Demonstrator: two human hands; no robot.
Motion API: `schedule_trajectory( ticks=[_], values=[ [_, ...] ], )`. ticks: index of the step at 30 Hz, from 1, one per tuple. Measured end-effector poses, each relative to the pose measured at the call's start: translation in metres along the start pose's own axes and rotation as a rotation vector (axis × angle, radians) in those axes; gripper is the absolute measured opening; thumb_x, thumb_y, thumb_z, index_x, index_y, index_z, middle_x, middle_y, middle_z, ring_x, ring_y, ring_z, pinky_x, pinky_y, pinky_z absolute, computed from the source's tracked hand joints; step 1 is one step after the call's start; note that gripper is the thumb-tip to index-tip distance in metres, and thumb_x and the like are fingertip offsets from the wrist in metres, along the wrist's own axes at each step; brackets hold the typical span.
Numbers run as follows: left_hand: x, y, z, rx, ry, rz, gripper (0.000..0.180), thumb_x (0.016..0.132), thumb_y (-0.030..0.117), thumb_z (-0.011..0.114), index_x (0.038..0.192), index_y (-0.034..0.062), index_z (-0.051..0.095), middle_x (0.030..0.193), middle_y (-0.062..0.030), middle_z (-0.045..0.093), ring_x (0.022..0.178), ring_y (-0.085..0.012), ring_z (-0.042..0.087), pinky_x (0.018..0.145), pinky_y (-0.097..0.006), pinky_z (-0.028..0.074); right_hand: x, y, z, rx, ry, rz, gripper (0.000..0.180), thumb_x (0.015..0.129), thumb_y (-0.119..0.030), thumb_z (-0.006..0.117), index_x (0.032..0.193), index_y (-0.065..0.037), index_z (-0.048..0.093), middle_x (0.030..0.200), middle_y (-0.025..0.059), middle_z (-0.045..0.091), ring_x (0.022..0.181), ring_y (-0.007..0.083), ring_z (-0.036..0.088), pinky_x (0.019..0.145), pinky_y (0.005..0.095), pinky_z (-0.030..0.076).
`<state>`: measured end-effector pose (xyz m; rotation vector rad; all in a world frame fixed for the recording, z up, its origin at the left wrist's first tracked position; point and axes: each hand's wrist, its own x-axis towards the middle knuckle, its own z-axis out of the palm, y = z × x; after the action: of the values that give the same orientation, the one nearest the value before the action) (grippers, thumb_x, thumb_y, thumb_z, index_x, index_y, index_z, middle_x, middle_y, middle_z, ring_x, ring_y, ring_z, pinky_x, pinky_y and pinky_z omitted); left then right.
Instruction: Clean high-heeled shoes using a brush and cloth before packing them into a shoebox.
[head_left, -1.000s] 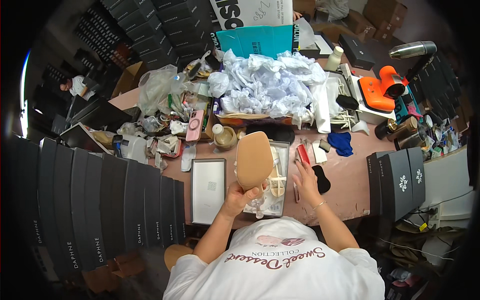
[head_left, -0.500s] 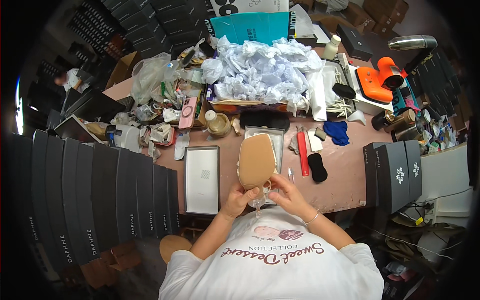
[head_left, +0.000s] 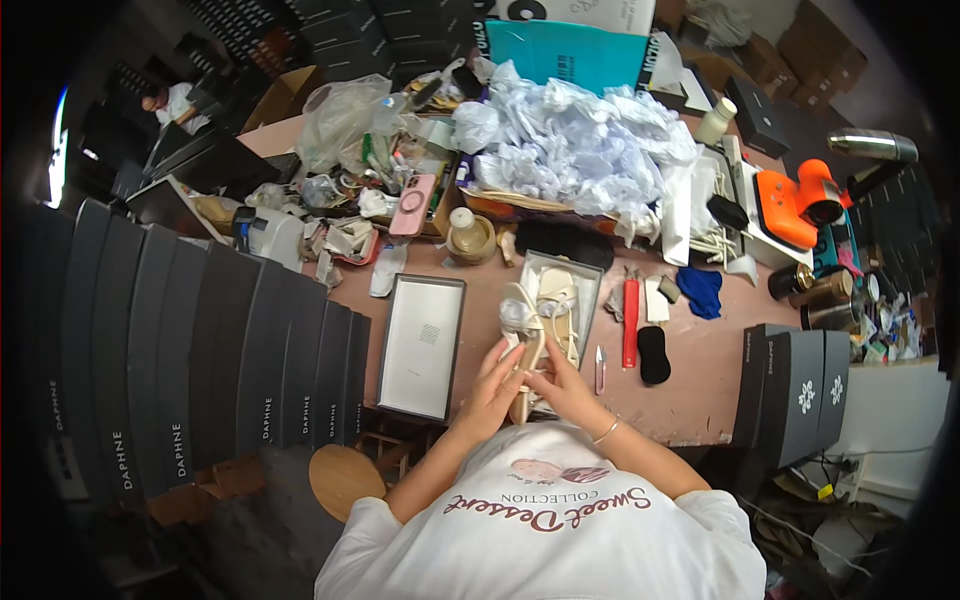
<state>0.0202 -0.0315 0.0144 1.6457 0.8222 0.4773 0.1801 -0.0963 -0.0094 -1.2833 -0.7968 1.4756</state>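
Observation:
Between my two hands is a cream strappy sandal [head_left: 522, 322], toe pointing away from me, its straps and footbed showing and clear plastic-like stuffing inside the straps. My left hand [head_left: 487, 388] grips its left side with the fingers along the edge. On the other side my right hand [head_left: 565, 387] has its fingers at the straps near the heel. Just right of it, a matching sandal [head_left: 557, 295] lies in an open grey shoebox [head_left: 592, 290]. The held sandal overlaps the box's left edge and hides part of it.
Left of the box lies a shallow box lid [head_left: 420, 345]. Small scissors [head_left: 600, 368], a red strip [head_left: 630, 322], a black oval pad [head_left: 654, 355] and a blue cloth [head_left: 699, 291] are to the right. Crumpled white paper [head_left: 580, 150] fills a carton behind; dark shoeboxes [head_left: 190, 370] line the left.
The sandal has been turned over: its tan sole faced up before, and now the straps show. The second sandal in the box has come into sight. My view has shifted slightly.

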Motion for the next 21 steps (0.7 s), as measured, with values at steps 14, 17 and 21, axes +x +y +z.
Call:
schedule_trajectory(
  ticks=[14,17,21],
  values=[
    [0.049,-0.023,-0.013,0.145,0.170,0.050,0.062,0.076,0.010,0.072,0.134,0.0083,0.048,0.140,-0.0240,0.036,0.129,-0.0375,0.040,0.104,-0.038,0.037,-0.009,-0.006,0.003,0.171,0.008,0.246,0.060,0.088,-0.008,0.055,0.142,-0.010,0.029,0.099,0.0027,0.059,0.068,0.0063,0.052,0.057,0.0204,0.045],
    [0.043,-0.025,-0.007,0.158,0.251,0.069,0.054,0.077,0.009,0.071,0.128,0.0071,0.054,0.136,-0.0224,0.043,0.125,-0.0367,0.045,0.101,-0.038,0.039,-0.010,-0.007,0.006,0.168,0.016,0.244,0.060,0.088,-0.008,0.054,0.143,-0.010,0.028,0.096,0.0019,0.058,0.068,0.0061,0.051,0.057,0.0205,0.044],
    [0.041,-0.039,-0.002,0.218,0.361,0.090,0.048,0.078,0.008,0.070,0.123,0.0057,0.056,0.133,-0.0207,0.047,0.120,-0.0350,0.049,0.098,-0.037,0.042,-0.006,-0.016,0.018,0.178,-0.008,0.219,0.064,0.090,-0.009,0.054,0.145,-0.009,0.023,0.097,0.0023,0.057,0.066,0.0055,0.051,0.055,0.0198,0.043]
  ],
)
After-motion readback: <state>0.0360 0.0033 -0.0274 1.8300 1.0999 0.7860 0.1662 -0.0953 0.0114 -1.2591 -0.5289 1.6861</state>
